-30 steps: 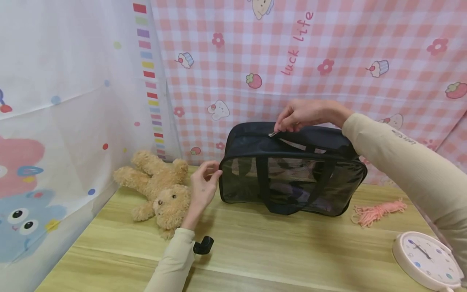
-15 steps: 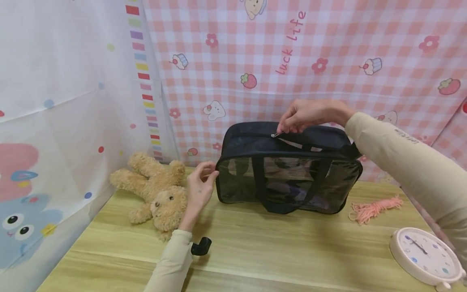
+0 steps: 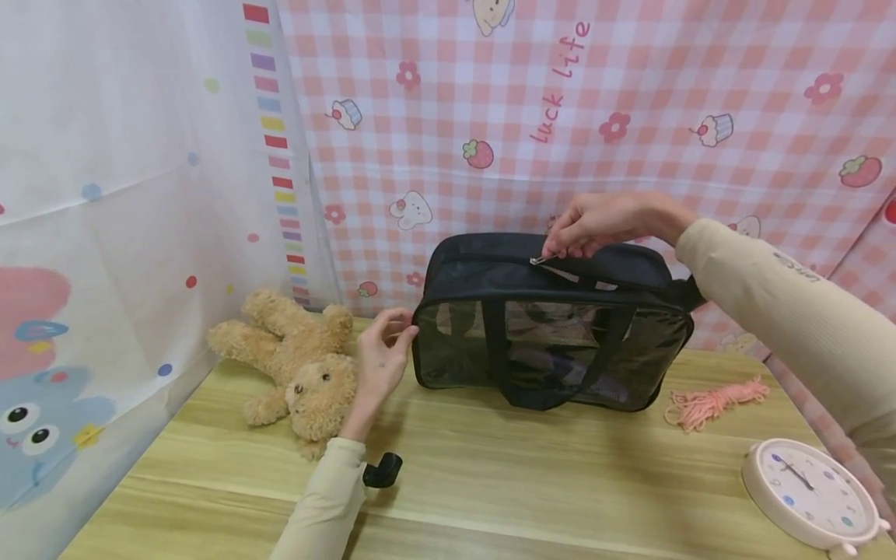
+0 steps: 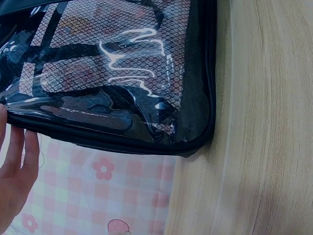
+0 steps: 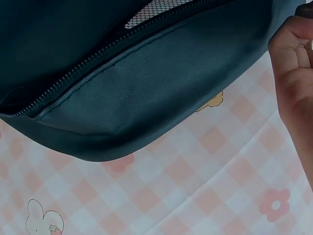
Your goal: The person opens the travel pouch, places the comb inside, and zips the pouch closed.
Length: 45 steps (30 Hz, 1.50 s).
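Observation:
A black bag (image 3: 455, 350) with see-through sides and dark strap handles stands upright on the table. My left hand (image 3: 385, 354) pinches its left edge, thumb in front and fingers behind, as the left wrist view also shows. Over the bag's top, my right hand (image 3: 584, 225) pinches the small metal zipper pull (image 3: 536, 260) between thumb and fingers. Right of the pull the zipper lies parted, with mesh (image 5: 156, 11) showing through the gap in the right wrist view. Left of the pull the top looks joined. Dark and purple shapes show inside the bag.
A tan teddy bear (image 3: 322, 397) lies left of the bag, beside my left wrist. A bundle of pink cord (image 3: 714, 403) and a pale pink round clock (image 3: 812, 490) lie on the right. Pink checked cloth (image 3: 434, 101) hangs behind the wooden table (image 3: 490, 482).
My right hand has drawn the zipper pull a little to the right along the bag's top, and the gap is shorter. The left hand keeps its grip on the bag's edge.

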{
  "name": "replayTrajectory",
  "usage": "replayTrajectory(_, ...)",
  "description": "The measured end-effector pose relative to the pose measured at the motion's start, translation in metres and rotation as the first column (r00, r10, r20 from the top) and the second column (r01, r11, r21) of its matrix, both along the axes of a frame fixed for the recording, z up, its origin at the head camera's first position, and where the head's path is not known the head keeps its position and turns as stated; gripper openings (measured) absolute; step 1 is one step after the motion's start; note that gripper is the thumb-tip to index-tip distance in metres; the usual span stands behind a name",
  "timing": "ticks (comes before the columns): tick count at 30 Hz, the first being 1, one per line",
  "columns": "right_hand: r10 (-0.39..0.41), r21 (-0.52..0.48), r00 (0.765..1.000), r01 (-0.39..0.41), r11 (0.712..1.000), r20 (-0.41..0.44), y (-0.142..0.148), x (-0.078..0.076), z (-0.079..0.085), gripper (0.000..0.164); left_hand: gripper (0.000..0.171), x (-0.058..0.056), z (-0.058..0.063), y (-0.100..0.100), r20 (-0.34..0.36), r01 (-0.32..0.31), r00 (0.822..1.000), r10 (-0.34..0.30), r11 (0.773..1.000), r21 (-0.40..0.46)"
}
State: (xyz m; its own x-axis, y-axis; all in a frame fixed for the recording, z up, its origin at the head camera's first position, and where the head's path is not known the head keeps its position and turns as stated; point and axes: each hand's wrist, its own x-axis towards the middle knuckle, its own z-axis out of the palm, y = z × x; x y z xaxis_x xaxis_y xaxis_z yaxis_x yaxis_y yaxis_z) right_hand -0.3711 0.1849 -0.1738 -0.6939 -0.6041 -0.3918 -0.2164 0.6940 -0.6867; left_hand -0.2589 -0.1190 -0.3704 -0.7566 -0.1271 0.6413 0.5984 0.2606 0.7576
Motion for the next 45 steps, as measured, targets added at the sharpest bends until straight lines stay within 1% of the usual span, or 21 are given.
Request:
replayTrajectory(5, 0.004, 0.011, 1.0, -0.004, 1.0, 0.002, 0.002, 0.001, 0.001, 0.029, 0.016, 0.0, 0.0, 0.0, -0.009, 0.01, 1.0, -0.01, 1.0, 0.009)
replayTrajectory(10, -0.014, 0.027, 1.0, 0.015, 1.0, -0.011, 0.007, 0.003, 0.002, 0.029, 0.015, -0.001, 0.002, 0.0, -0.011, 0.019, 1.0, -0.018, 1.0, 0.018)
replayTrajectory(19, -0.035, 0.033, 0.999, 0.035, 0.999, 0.006, 0.014, 0.005, 0.0, 0.03, 0.015, -0.001, 0.004, 0.002, -0.006, 0.02, 1.0, -0.02, 1.0, -0.011)
replayTrajectory(27, -0.009, 0.034, 1.0, 0.009, 0.999, -0.003, 0.02, 0.008, 0.004, 0.029, 0.015, -0.001, 0.003, 0.002, 0.002, 0.021, 1.0, -0.021, 1.0, -0.007)
replayTrajectory(32, -0.017, 0.066, 1.0, 0.016, 0.998, 0.01, 0.024, 0.007, 0.003, 0.029, 0.015, 0.0, 0.003, 0.002, 0.016, 0.019, 1.0, -0.019, 1.0, -0.008)
replayTrajectory(35, 0.002, 0.086, 1.0, -0.004, 0.996, 0.021, 0.023, 0.006, 0.002, 0.03, 0.015, 0.001, 0.002, 0.001, 0.026, 0.012, 1.0, -0.012, 1.0, 0.001)
replayTrajectory(39, 0.023, 0.089, 0.999, -0.026, 0.996, 0.039, 0.023, 0.006, 0.001, 0.03, 0.015, 0.002, 0.001, 0.0, 0.036, 0.003, 0.999, -0.004, 1.0, 0.012)
replayTrajectory(45, 0.011, 0.095, 0.998, -0.016, 0.995, 0.054, 0.03, 0.008, 0.001, 0.03, 0.016, 0.001, 0.0, 0.001, 0.03, 0.004, 1.0, -0.004, 1.0, 0.003)
